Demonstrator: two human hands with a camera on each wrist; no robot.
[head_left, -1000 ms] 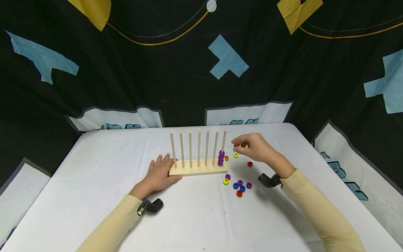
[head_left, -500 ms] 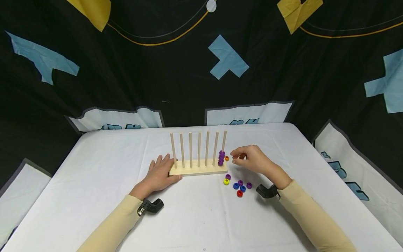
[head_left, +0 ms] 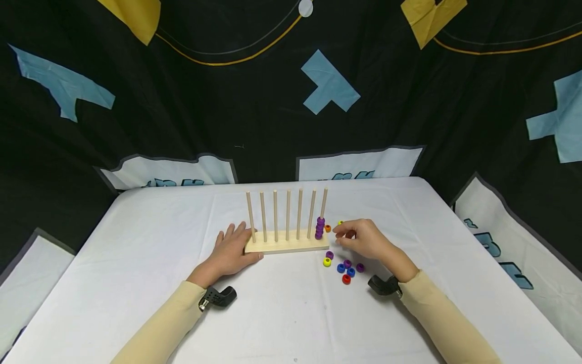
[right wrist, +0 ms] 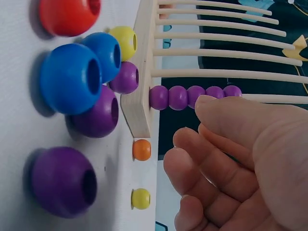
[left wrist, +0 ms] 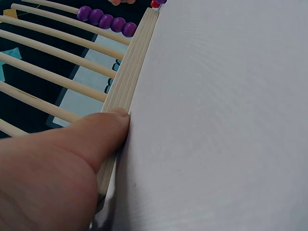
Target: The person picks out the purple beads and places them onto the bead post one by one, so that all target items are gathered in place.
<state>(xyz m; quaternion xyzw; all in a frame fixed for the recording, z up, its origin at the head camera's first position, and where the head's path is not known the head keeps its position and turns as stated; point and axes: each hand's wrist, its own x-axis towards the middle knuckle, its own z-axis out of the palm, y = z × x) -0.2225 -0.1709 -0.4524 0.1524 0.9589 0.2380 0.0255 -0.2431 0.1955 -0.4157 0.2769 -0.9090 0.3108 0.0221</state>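
My left hand (head_left: 229, 253) rests over the left end of a wooden peg stand (head_left: 286, 245), its thumb pressing the front edge of the base, as the left wrist view shows. Several purple beads (right wrist: 178, 97) are stacked at the bottom of the stand's rightmost peg; the other pegs are bare. Just right of that peg hovers my right hand (head_left: 366, 237), fingers loosely bent, thumb apart from them and nothing between. In the right wrist view its thumb overlaps the purple stack. An orange bead (right wrist: 142, 150) and a yellow bead (right wrist: 141, 198) lie beyond the hand.
Loose beads lie in front of the right hand: a red bead (head_left: 346, 279), two blue ones, several purple ones and a yellow bead (head_left: 327, 262). White cloth covers the table (head_left: 282, 313). A dark patterned curtain (head_left: 254, 116) hangs behind.
My right hand has come down and slightly nearer to me, beside the stand. The red bead at the right is now hidden behind it. My left hand and the stand have stayed put.
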